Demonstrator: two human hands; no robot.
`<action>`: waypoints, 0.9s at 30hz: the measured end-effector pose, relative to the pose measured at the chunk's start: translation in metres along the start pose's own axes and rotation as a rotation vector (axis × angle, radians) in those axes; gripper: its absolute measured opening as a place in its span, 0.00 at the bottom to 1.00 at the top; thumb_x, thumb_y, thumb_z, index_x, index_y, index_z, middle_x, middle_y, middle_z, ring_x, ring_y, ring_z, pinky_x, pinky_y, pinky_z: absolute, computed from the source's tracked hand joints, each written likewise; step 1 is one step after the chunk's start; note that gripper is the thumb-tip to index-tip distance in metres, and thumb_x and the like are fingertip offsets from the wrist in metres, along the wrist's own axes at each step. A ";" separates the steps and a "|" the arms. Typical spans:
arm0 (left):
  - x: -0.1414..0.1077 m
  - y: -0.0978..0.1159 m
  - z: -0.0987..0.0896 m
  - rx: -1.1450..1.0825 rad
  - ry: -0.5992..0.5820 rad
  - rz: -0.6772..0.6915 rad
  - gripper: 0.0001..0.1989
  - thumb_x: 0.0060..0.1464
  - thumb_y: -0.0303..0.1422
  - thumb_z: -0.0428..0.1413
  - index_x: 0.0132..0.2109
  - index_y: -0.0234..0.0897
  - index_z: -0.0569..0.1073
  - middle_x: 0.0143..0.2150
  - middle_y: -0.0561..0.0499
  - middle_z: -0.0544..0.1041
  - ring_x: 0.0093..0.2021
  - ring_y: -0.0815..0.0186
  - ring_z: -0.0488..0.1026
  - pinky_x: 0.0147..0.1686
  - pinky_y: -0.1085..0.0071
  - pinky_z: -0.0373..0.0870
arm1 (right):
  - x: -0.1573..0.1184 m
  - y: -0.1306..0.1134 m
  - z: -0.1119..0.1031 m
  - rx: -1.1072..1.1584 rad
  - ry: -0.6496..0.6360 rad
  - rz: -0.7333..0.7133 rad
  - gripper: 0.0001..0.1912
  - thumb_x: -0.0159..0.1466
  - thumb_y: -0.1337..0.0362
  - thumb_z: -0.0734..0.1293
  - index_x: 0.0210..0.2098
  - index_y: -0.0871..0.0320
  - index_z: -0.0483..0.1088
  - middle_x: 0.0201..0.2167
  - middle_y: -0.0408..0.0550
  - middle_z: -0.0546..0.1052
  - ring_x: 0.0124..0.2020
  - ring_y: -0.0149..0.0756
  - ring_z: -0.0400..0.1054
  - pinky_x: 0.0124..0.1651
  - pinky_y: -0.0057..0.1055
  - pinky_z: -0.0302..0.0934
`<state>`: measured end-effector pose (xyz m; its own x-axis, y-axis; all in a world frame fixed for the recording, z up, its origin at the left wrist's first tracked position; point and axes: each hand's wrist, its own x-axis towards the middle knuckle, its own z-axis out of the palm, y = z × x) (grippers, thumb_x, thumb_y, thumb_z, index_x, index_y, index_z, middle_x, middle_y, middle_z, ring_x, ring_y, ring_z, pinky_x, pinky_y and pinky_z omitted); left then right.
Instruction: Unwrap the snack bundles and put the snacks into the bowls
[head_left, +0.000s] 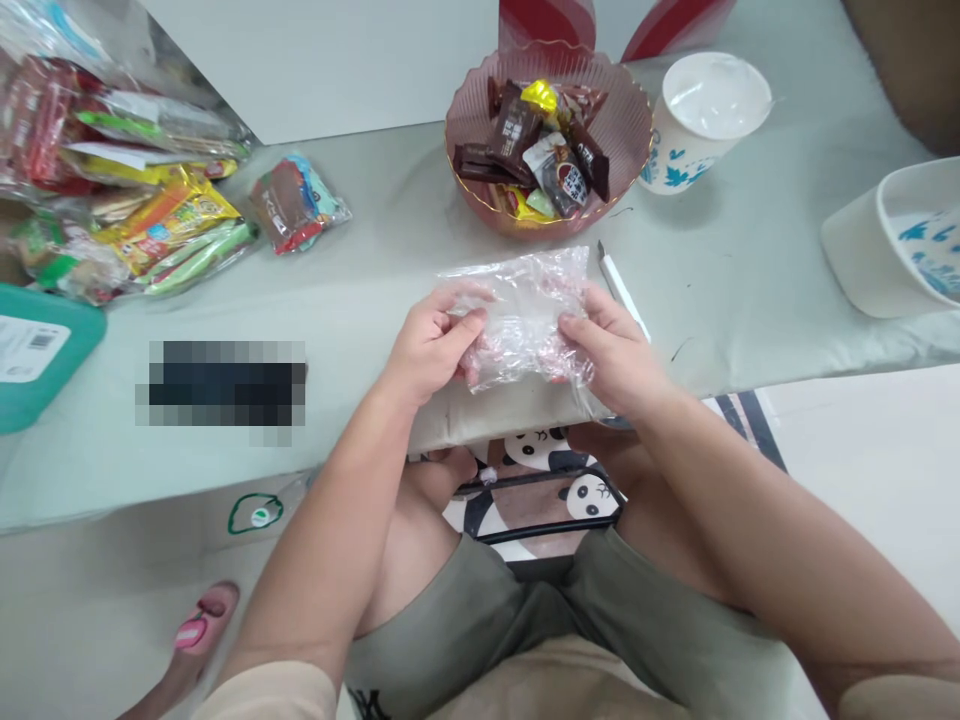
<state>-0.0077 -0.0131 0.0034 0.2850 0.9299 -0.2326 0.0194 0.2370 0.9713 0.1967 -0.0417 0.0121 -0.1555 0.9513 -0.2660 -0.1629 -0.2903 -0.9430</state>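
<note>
A crinkled clear plastic bag (525, 325) with pinkish-red bits showing through is stretched between my hands, just over the table's front edge. My left hand (435, 345) pinches its left side, thumb on top. On the opposite side my right hand (619, 350) grips it the same way. What lies inside the bag is blurred by the plastic. Beyond it stands a pink ribbed bowl (480, 215) with a gold rim, holding several wrapped snacks. A white pen-like tool (621, 290) with a dark tip lies by my right hand.
Two paper cups, one upright (686, 150) and one at the right edge (862, 240), stand on the table (360, 290). At left are packaged snacks (169, 225), a single snack pack (296, 205), a green container (52, 350) and a blurred-out dark object (225, 385).
</note>
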 end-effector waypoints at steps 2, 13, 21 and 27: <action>-0.001 0.002 0.001 -0.067 -0.002 0.024 0.16 0.52 0.42 0.65 0.45 0.43 0.73 0.20 0.60 0.69 0.14 0.72 0.66 0.11 0.76 0.59 | 0.000 -0.002 0.001 0.035 0.025 -0.015 0.16 0.58 0.50 0.72 0.43 0.47 0.69 0.22 0.36 0.66 0.19 0.30 0.60 0.22 0.32 0.60; 0.003 0.002 -0.006 0.021 0.006 0.206 0.17 0.54 0.48 0.58 0.29 0.39 0.72 0.27 0.50 0.72 0.27 0.68 0.68 0.27 0.70 0.68 | 0.000 0.004 -0.002 -0.182 0.025 -0.110 0.20 0.65 0.47 0.64 0.23 0.53 0.66 0.24 0.45 0.69 0.27 0.34 0.64 0.33 0.35 0.60; 0.008 -0.010 -0.005 0.097 0.085 0.272 0.28 0.45 0.34 0.67 0.54 0.46 0.70 0.42 0.51 0.76 0.31 0.69 0.74 0.31 0.73 0.74 | -0.001 0.008 0.001 -0.172 0.077 0.044 0.31 0.56 0.56 0.76 0.55 0.48 0.62 0.28 0.38 0.74 0.26 0.36 0.69 0.31 0.35 0.64; 0.005 -0.005 -0.009 0.098 0.019 0.281 0.33 0.44 0.37 0.70 0.58 0.48 0.70 0.45 0.51 0.78 0.33 0.67 0.76 0.32 0.73 0.74 | 0.000 0.002 -0.005 -0.055 0.065 0.012 0.22 0.61 0.52 0.72 0.50 0.51 0.67 0.41 0.45 0.81 0.40 0.35 0.75 0.44 0.33 0.68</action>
<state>-0.0154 -0.0072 -0.0035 0.2746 0.9604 0.0464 0.0348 -0.0582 0.9977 0.2010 -0.0419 0.0090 -0.0928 0.9532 -0.2879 -0.1075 -0.2970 -0.9488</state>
